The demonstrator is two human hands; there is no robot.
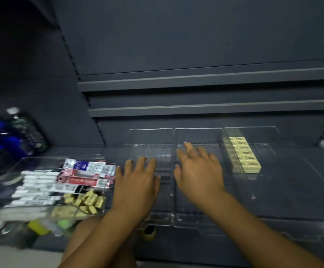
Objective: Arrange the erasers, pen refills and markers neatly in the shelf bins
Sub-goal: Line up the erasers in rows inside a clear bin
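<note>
far left, on my feed: blurred bottles (12, 132), blue and dark, standing on the shelf deck (114, 151). can't read them.

next over, a clear tray (41, 160) sits on the deck and holds the loose stock:
- white markers (35, 187) lying side by side along its left part, caps dark
- pen refill packets (87, 175) at the back right, red and white on top of one another, tilted
- loose erasers (85, 202), pale yellow, heaped at the front right corner, no order to them

under the tray's front edge i make out yellow and green items (39, 227), too blurred to name.

left hand (138, 182): palm down over the left bin (150, 136), just beside the tray. fingers straight and a little spread, holding nothing. whether the palm touches the bin floor i can't tell.

right hand (199, 171): palm down over the middle bin (198, 135), reaching further back than the left. fingers fanned wide and loose, nothing in them. contact with the bin unclear.

both of those clear bins show nothing but their ribbed floors.

right bin (263, 134): a row of erasers (244, 154) lined up front to back along its left wall, labels up, touching one another. well apart from the right hand.

above it all, dark upper shelf edges (195, 78) run across.
</note>
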